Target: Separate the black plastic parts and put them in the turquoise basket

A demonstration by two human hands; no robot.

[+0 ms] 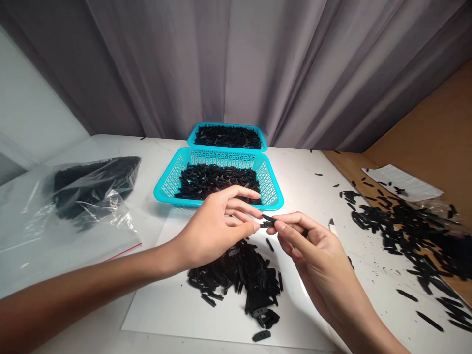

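Note:
My right hand (311, 241) pinches small black strips (268, 218) between thumb and fingers, in front of the nearer basket. Another dark piece (305, 233) shows among its curled fingers. My left hand (224, 216) comes in from the left with fingers stretched out and apart; its thumb tip and a fingertip are at the ends of the strips, and whether they grip cannot be made out. Below both hands, a heap of black strips (254, 275) lies on a white sheet (165, 309). Partly behind my left hand stands a turquoise basket (162, 194) of similar pieces.
Behind it is a second turquoise basket (263, 140) full of black pieces. A clear plastic bag (110, 216) with black contents lies left. On the right are scattered black pieces (401, 226), a paper sheet (405, 182) and a blade-like tool (332, 226). A grey curtain (243, 64) hangs behind.

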